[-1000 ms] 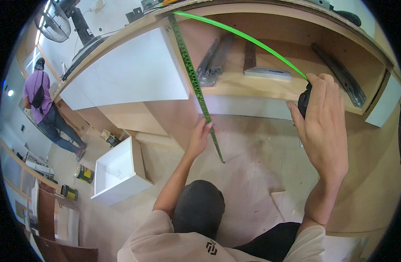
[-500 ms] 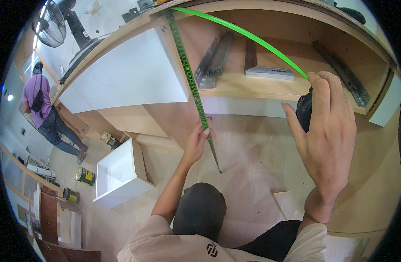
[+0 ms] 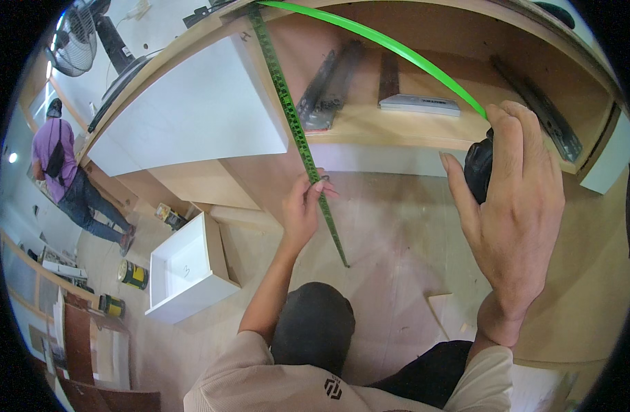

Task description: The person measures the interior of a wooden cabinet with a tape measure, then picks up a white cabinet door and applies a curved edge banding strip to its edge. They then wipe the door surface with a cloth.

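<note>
In my right hand (image 3: 519, 199) is the black case of a tape measure (image 3: 477, 170), the fingers wrapped over it in front of the open cabinet (image 3: 459, 139). Its bright green blade (image 3: 397, 48) arcs up and left to the cabinet's top edge. From there the marked side of the blade runs down to a free end near the floor. My left hand (image 3: 301, 209) pinches this hanging part below the cabinet's lower edge. A try square (image 3: 419, 104) lies inside the cabinet, between metal drawer slides (image 3: 332, 82) on the left and more metal slides (image 3: 540, 110) on the right.
A white panel (image 3: 191, 113) covers the cabinet's left part. On the floor to the left are a white drawer box (image 3: 181, 271) and several cans (image 3: 133, 273). A person in a purple shirt (image 3: 54, 144) stands farther left, near a black fan (image 3: 73, 44).
My left hand has slid slightly up along the hanging blade, and its fingers have shifted. The right hand still holds the case in nearly the same place. The view has tilted a little.
</note>
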Action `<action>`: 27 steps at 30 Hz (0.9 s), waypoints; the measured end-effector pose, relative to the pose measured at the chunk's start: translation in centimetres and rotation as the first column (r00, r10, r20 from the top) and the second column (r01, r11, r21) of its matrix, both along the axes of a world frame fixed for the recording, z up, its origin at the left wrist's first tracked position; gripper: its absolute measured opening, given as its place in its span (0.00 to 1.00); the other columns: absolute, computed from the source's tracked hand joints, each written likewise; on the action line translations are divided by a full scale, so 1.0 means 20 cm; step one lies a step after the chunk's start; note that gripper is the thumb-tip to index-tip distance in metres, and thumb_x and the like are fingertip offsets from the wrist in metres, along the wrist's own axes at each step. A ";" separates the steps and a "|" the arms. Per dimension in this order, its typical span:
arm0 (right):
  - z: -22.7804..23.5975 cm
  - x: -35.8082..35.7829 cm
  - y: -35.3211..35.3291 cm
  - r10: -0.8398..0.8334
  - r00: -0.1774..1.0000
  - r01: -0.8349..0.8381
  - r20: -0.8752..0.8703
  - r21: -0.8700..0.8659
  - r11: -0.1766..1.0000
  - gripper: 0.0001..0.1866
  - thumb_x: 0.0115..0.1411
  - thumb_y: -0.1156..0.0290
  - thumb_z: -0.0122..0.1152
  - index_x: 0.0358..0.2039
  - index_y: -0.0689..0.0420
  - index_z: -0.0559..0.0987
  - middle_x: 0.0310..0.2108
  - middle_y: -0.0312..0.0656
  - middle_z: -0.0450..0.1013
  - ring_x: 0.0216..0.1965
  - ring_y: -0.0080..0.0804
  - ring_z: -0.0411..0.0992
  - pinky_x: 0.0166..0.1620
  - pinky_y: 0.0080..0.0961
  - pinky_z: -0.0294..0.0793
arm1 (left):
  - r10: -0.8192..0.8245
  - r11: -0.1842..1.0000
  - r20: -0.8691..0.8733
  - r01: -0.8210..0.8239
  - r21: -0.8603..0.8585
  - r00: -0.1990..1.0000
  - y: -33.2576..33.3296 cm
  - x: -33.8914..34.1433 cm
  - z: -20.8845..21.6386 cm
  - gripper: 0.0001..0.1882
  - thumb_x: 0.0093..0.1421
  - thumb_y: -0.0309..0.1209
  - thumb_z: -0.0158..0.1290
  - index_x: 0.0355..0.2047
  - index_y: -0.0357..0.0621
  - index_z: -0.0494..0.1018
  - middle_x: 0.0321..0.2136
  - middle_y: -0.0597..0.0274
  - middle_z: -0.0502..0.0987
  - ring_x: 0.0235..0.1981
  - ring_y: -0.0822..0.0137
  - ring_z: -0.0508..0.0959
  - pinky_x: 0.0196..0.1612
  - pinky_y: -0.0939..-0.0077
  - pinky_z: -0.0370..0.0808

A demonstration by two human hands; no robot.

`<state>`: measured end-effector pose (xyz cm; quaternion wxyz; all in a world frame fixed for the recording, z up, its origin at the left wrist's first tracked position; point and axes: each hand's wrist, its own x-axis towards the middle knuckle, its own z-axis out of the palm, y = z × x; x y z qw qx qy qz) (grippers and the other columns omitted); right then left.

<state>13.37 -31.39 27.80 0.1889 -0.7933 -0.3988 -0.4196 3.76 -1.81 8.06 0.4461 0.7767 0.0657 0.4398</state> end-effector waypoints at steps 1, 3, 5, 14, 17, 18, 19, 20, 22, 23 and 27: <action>0.00 0.00 0.00 0.002 1.000 -0.002 0.009 0.001 1.000 0.29 0.58 0.65 0.74 0.57 0.61 0.74 0.56 0.51 0.72 0.53 0.54 0.74 0.54 0.45 0.73 | 0.009 1.000 -0.007 -0.009 0.018 1.000 0.01 0.00 0.00 0.14 0.77 0.25 0.47 0.57 0.30 0.70 0.38 0.52 0.82 0.38 0.62 0.86 0.47 0.68 0.81; 0.00 0.00 -0.01 0.019 0.999 -0.019 0.033 0.002 1.000 0.29 0.57 0.65 0.74 0.57 0.61 0.74 0.55 0.50 0.73 0.52 0.54 0.74 0.54 0.44 0.73 | 0.030 0.999 -0.012 -0.029 0.036 0.999 0.02 0.01 -0.01 0.14 0.77 0.25 0.47 0.57 0.30 0.71 0.37 0.53 0.83 0.38 0.63 0.86 0.46 0.70 0.80; 0.01 0.00 -0.01 0.016 1.000 -0.016 0.025 0.004 1.000 0.29 0.57 0.66 0.74 0.56 0.61 0.74 0.55 0.50 0.73 0.52 0.54 0.74 0.53 0.44 0.73 | 0.040 0.999 -0.006 -0.040 0.026 0.999 0.04 0.01 -0.01 0.13 0.77 0.26 0.48 0.56 0.30 0.72 0.37 0.52 0.84 0.37 0.64 0.87 0.44 0.71 0.80; 0.00 0.02 0.00 0.068 0.996 -0.069 0.051 0.034 0.997 0.28 0.57 0.67 0.74 0.54 0.62 0.74 0.54 0.49 0.73 0.49 0.53 0.74 0.51 0.43 0.73 | 0.040 0.999 -0.008 -0.040 0.012 0.999 0.04 0.02 0.00 0.13 0.77 0.26 0.48 0.56 0.31 0.71 0.37 0.51 0.85 0.38 0.64 0.87 0.44 0.72 0.80; -0.01 0.02 0.00 0.083 0.995 -0.085 0.055 0.039 0.996 0.28 0.57 0.66 0.74 0.54 0.62 0.74 0.53 0.49 0.73 0.48 0.53 0.74 0.50 0.43 0.73 | 0.047 0.999 -0.007 -0.047 -0.004 0.999 0.03 0.02 -0.01 0.13 0.77 0.25 0.48 0.56 0.31 0.71 0.37 0.51 0.85 0.38 0.63 0.87 0.44 0.72 0.80; -0.01 0.03 0.01 0.089 0.995 -0.091 0.054 0.041 0.995 0.28 0.57 0.66 0.74 0.54 0.62 0.74 0.53 0.49 0.73 0.48 0.53 0.75 0.50 0.43 0.73 | 0.061 0.998 -0.006 -0.061 0.008 0.998 0.03 0.02 -0.01 0.13 0.76 0.25 0.48 0.56 0.31 0.71 0.37 0.51 0.85 0.38 0.63 0.87 0.44 0.72 0.81; -0.01 0.03 0.01 0.087 0.995 -0.089 0.047 0.038 0.995 0.28 0.57 0.66 0.74 0.54 0.62 0.74 0.53 0.49 0.73 0.48 0.53 0.75 0.49 0.43 0.73 | 0.062 0.998 -0.004 -0.062 0.004 0.998 0.02 0.01 -0.01 0.13 0.76 0.25 0.48 0.56 0.31 0.71 0.37 0.51 0.85 0.38 0.63 0.87 0.44 0.72 0.81; -0.01 0.03 0.01 0.085 0.996 -0.086 0.040 0.034 0.996 0.28 0.57 0.66 0.74 0.54 0.62 0.73 0.53 0.49 0.73 0.48 0.53 0.75 0.49 0.43 0.73 | 0.049 0.999 0.001 -0.049 -0.010 0.999 0.01 0.01 -0.01 0.13 0.76 0.24 0.48 0.56 0.30 0.71 0.37 0.51 0.85 0.39 0.63 0.87 0.45 0.72 0.81; -0.01 0.04 0.01 0.089 0.995 -0.091 0.043 0.029 0.995 0.28 0.58 0.66 0.74 0.55 0.61 0.73 0.53 0.48 0.73 0.47 0.52 0.75 0.49 0.42 0.74 | 0.058 0.998 -0.001 -0.058 -0.004 0.998 0.00 0.01 -0.01 0.13 0.77 0.24 0.47 0.57 0.29 0.71 0.38 0.49 0.84 0.39 0.62 0.87 0.45 0.71 0.82; -0.01 0.04 0.01 0.096 0.994 -0.098 0.054 0.027 0.995 0.28 0.58 0.65 0.74 0.55 0.61 0.73 0.53 0.48 0.73 0.47 0.52 0.75 0.48 0.42 0.74 | 0.043 0.999 0.009 -0.043 -0.014 0.999 0.00 0.01 -0.01 0.13 0.77 0.24 0.47 0.57 0.29 0.71 0.39 0.49 0.84 0.40 0.62 0.87 0.45 0.70 0.83; -0.01 0.04 0.02 0.088 0.995 -0.088 0.041 0.019 0.996 0.28 0.58 0.65 0.74 0.55 0.60 0.73 0.54 0.48 0.73 0.48 0.50 0.75 0.49 0.42 0.73 | 0.036 0.999 0.000 -0.036 -0.028 0.999 0.00 0.00 0.00 0.14 0.77 0.23 0.47 0.57 0.28 0.70 0.41 0.47 0.83 0.41 0.62 0.86 0.46 0.69 0.84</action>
